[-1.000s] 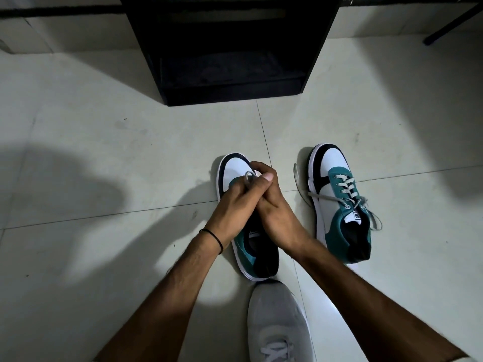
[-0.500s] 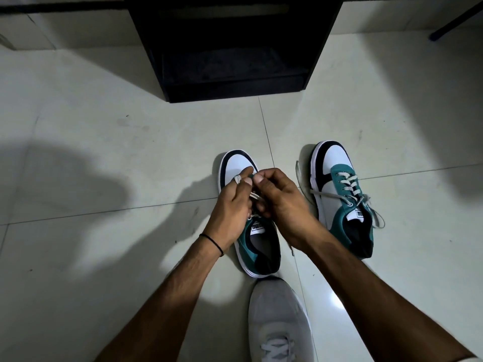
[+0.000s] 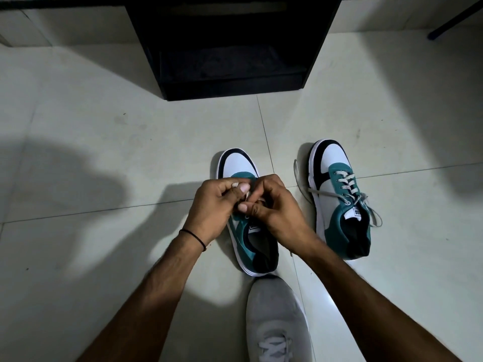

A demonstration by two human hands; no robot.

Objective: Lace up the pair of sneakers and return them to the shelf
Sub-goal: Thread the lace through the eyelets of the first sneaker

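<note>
Two white, teal and black sneakers stand on the tiled floor, toes pointing away from me. Over the laces of the left sneaker (image 3: 239, 167) my left hand (image 3: 213, 207) and my right hand (image 3: 274, 205) meet, each pinching a bit of its white lace between thumb and fingers. Most of that lace is hidden under my hands. The right sneaker (image 3: 337, 202) stands apart to the right, laced, with loose grey-white lace ends (image 3: 373, 215) trailing on both sides.
A black open shelf unit (image 3: 230, 48) stands on the floor straight ahead, its low compartment dark. My own grey shoe (image 3: 277, 322) is just behind the left sneaker's heel. A dark bar (image 3: 454, 20) crosses the top right corner. Pale floor tiles surround everything.
My hands have drawn back from the toe toward the sneaker's tongue and separated slightly, fingers now pinching the lace. The view has tilted a little.
</note>
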